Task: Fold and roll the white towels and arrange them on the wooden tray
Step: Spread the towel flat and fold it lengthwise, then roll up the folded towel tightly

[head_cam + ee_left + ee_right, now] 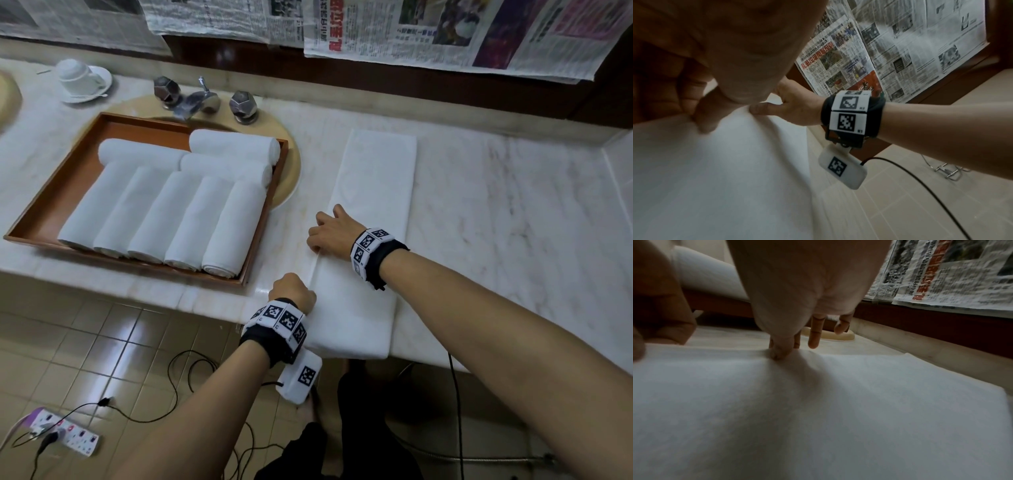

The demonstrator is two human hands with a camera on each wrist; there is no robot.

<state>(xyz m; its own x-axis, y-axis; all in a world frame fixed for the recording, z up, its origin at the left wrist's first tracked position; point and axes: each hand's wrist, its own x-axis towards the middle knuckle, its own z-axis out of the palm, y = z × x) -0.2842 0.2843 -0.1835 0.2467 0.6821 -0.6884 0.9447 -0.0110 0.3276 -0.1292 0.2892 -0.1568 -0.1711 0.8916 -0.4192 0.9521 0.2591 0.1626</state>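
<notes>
A long folded white towel (373, 212) lies flat on the marble counter, running from the front edge toward the wall. My left hand (294, 291) pinches its left edge near the counter's front; the left wrist view shows the left hand (705, 116) gripping the towel (715, 178). My right hand (329, 233) pinches the same edge farther back, thumb and finger closed on the towel (818, 402) under the right hand (781, 352). To the left, the wooden tray (51, 205) holds several rolled white towels (171, 212).
A chrome faucet (202, 99) stands behind the tray over a beige basin. An upturned cup on a saucer (80, 78) sits at the back left. Newspapers (445, 31) cover the wall. A power strip (65, 431) and cables lie on the tiled floor.
</notes>
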